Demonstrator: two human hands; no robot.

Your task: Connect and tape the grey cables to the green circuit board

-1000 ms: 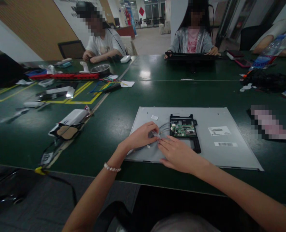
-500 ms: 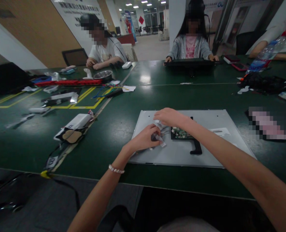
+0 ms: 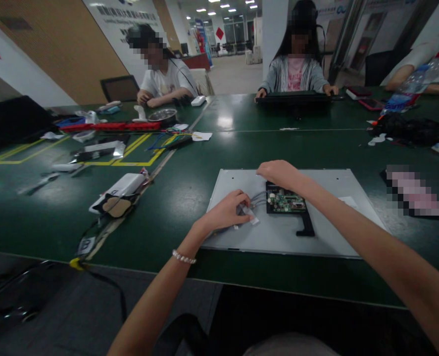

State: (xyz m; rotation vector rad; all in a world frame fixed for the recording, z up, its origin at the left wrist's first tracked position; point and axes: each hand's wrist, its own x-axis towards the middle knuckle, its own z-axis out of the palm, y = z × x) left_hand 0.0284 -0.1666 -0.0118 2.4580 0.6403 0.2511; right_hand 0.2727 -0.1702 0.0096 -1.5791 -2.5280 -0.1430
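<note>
A grey metal panel lies flat on the green table in front of me. A small green circuit board sits in a black bracket near its middle. Grey wires run left from the board. My left hand pinches those wires together with a white tape strip and presses them to the panel. My right hand reaches to the panel's far part, fingers curled down on its surface just beyond the board; what they hold is hidden.
A white device with a brown pad and cables lies to the left. Tools and a red strip crowd the far left. Two people sit across the table; one works at a black panel. Dark clutter sits far right.
My right hand left the wires beside my left hand and moved away to the panel's far part. My left hand stayed on the wires. The view shifted slightly.
</note>
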